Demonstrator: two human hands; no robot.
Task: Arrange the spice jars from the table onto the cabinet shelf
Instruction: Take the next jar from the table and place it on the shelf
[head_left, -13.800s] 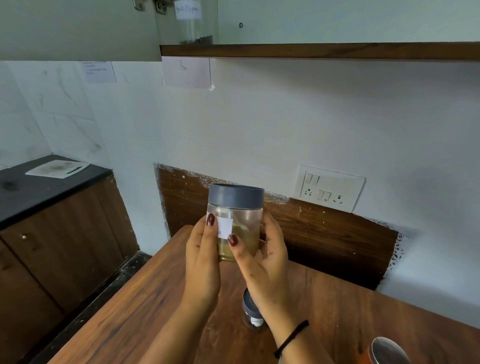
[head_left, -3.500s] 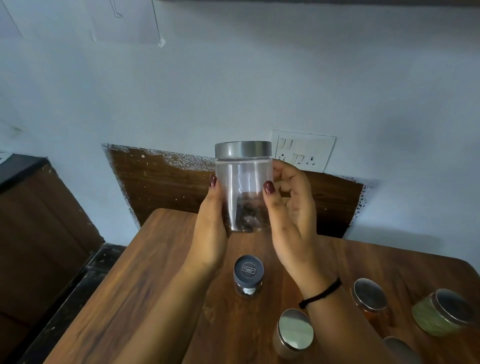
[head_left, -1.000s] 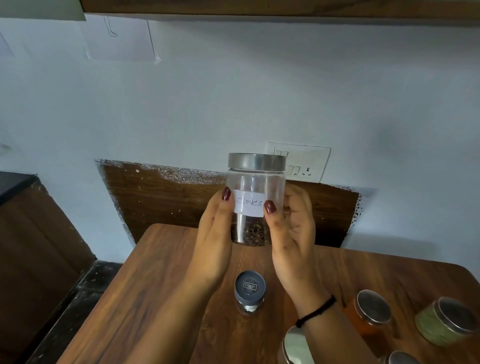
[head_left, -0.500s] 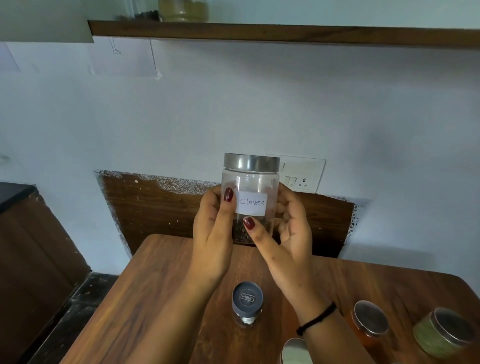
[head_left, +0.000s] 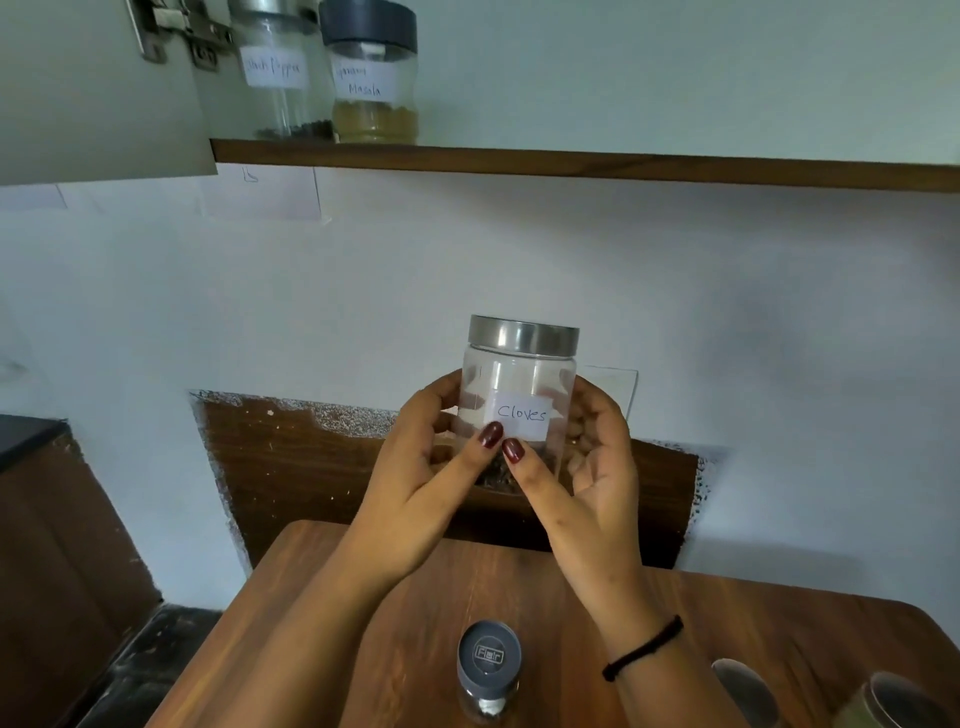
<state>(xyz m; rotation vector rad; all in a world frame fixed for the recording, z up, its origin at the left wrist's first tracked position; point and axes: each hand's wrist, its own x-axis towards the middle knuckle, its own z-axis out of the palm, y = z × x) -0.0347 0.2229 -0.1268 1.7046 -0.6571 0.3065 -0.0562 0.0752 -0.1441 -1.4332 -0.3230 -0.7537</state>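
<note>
Cloves jar (head_left: 522, 395), clear, steel-lidded and nearly empty, is upright in the air above the table's (head_left: 415, 597) far edge, well below the shelf (head_left: 571, 166). Your left hand (head_left: 415, 483) and right hand (head_left: 597, 467) both curl round its lower body. It is likely light, rigid, slick and breakable, so grip its sides.

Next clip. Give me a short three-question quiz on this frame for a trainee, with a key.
1. True or false: the left hand and the right hand both hold the Cloves jar.
2. How many jars stand on the shelf? A) one B) two C) four
3. Fill in: the small grey-lidded jar stands on the ___.
Key: 1 true. 2 B, the Black Pepper jar and the Masala jar. 3 table.
</note>
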